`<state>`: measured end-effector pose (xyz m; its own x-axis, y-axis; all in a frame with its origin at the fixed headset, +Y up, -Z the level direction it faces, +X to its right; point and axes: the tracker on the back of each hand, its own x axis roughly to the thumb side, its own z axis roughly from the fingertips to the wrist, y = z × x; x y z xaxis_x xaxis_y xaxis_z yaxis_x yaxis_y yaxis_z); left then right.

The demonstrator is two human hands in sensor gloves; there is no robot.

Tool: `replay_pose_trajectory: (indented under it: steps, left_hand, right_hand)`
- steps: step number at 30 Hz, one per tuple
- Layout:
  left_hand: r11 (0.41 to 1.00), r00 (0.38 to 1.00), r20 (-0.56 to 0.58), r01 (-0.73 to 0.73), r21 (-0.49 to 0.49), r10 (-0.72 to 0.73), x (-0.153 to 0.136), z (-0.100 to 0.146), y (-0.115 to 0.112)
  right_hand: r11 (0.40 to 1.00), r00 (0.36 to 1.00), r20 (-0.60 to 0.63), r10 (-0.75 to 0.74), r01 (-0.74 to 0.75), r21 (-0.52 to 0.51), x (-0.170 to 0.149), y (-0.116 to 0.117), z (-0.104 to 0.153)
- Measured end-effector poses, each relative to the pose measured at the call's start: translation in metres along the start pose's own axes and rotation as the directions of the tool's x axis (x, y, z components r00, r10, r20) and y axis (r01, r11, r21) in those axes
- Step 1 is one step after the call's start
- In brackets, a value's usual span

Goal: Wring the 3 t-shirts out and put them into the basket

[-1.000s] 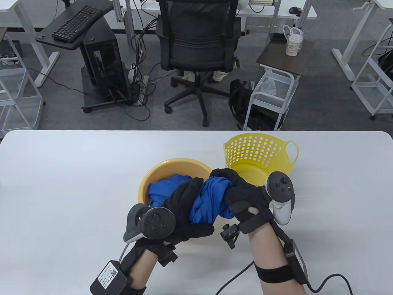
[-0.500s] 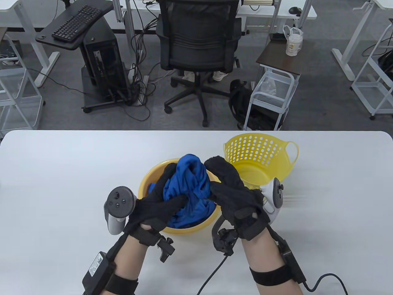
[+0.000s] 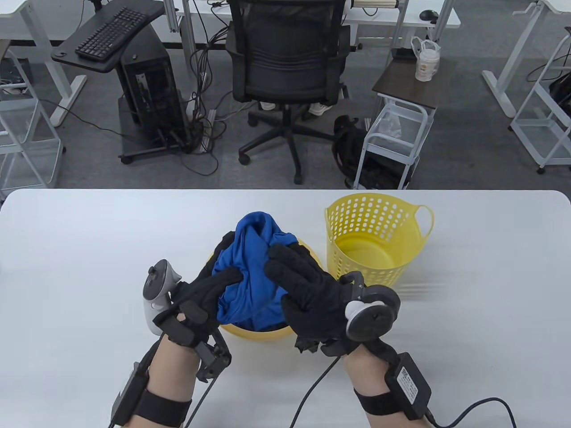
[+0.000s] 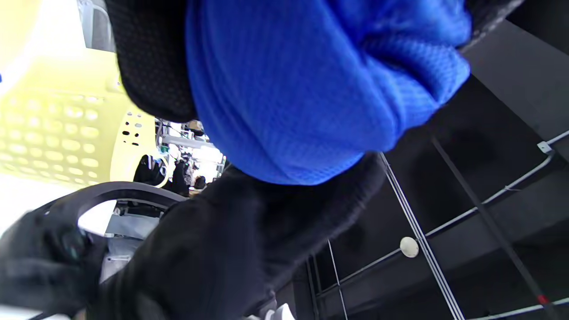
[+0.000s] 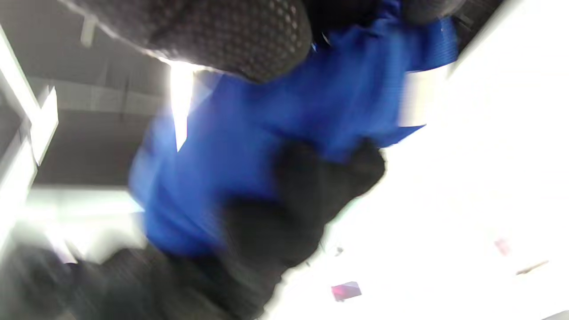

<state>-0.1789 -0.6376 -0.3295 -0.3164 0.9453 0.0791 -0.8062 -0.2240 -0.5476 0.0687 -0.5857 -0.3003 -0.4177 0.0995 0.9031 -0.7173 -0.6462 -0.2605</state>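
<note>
A bunched blue t-shirt (image 3: 250, 263) is held up over the yellow bowl (image 3: 258, 333) in the table view. My left hand (image 3: 209, 290) grips its left side, thumb across the cloth. From the right, my right hand (image 3: 303, 290) lies against the shirt with its fingers fairly straight. The blue t-shirt (image 4: 311, 84) fills the left wrist view, and the blurred right wrist view shows the blue t-shirt (image 5: 266, 146) under my glove. The perforated yellow basket (image 3: 379, 214) stands to the right of the bowl with no shirt visible inside. Other shirts are hidden.
The white table (image 3: 89, 249) stretches bare to the left and right of the hands. Cables (image 3: 312, 392) trail from my wrists across its near edge. Beyond the far edge stand an office chair (image 3: 285, 67), a small cart (image 3: 397, 133) and desks.
The twisted shirt has been lifted and turned upright over the bowl. My left hand swung left and rolled; my right hand rolled over, its fingers straightening against the cloth.
</note>
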Motion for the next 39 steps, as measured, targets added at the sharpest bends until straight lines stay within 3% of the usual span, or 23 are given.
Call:
replay_pose_trajectory:
  steps: [2, 5, 9, 14, 16, 19, 22, 26, 29, 33, 39]
  left_hand:
    - [1.000, 1.000, -0.012, 0.001, -0.004, -0.001, 0.000, 0.000, 0.000]
    - [0.994, 0.995, -0.095, -0.002, -0.109, -0.009, -0.004, -0.002, -0.004]
    - [0.977, 0.971, -0.164, 0.153, -0.146, -0.176, -0.008, -0.006, -0.009]
    - [0.867, 0.871, -0.141, 0.427, -0.256, -0.471, 0.005, -0.007, -0.014]
    - [0.841, 0.852, -0.108, 0.470, -0.269, -0.512, 0.011, -0.006, -0.016]
    - [0.805, 0.830, -0.036, 0.528, -0.269, -0.556, 0.020, -0.005, -0.019]
    - [0.776, 0.803, -0.011, 0.573, -0.263, -0.596, 0.023, -0.004, -0.024]
    - [0.792, 0.804, -0.008, 0.584, -0.179, -0.594, 0.022, -0.004, -0.027]
    - [0.773, 0.776, -0.022, 0.624, -0.116, -0.630, 0.017, -0.005, -0.027]
    - [0.516, 0.516, -0.021, 0.854, -0.059, -0.856, 0.010, -0.010, -0.049]
    - [0.400, 0.402, 0.000, 0.910, -0.107, -0.915, -0.010, -0.019, -0.065]
  right_hand:
    - [0.976, 0.976, 0.027, 0.215, -0.216, 0.030, 0.005, 0.007, 0.001]
    - [0.884, 0.882, 0.065, 0.467, -0.468, 0.004, 0.008, 0.016, 0.003]
    - [0.801, 0.794, 0.114, 0.598, -0.598, -0.032, 0.010, 0.016, 0.006]
    - [0.785, 0.764, 0.202, 0.613, -0.618, -0.044, 0.015, 0.023, 0.008]
    - [0.761, 0.724, 0.254, 0.641, -0.643, -0.089, 0.022, 0.024, 0.008]
    - [0.763, 0.714, 0.285, 0.639, -0.636, -0.117, 0.032, 0.020, 0.004]
    - [0.816, 0.786, 0.231, 0.573, -0.575, -0.064, 0.031, 0.014, 0.000]
    - [0.872, 0.866, 0.102, 0.489, -0.489, -0.033, 0.017, 0.010, 0.001]
    - [0.814, 0.814, 0.043, 0.579, -0.580, 0.020, 0.013, 0.016, 0.002]
    - [0.778, 0.779, -0.029, 0.626, -0.623, 0.082, -0.003, 0.025, 0.007]
    - [0.759, 0.759, -0.097, 0.644, -0.617, 0.209, -0.019, 0.022, 0.010]
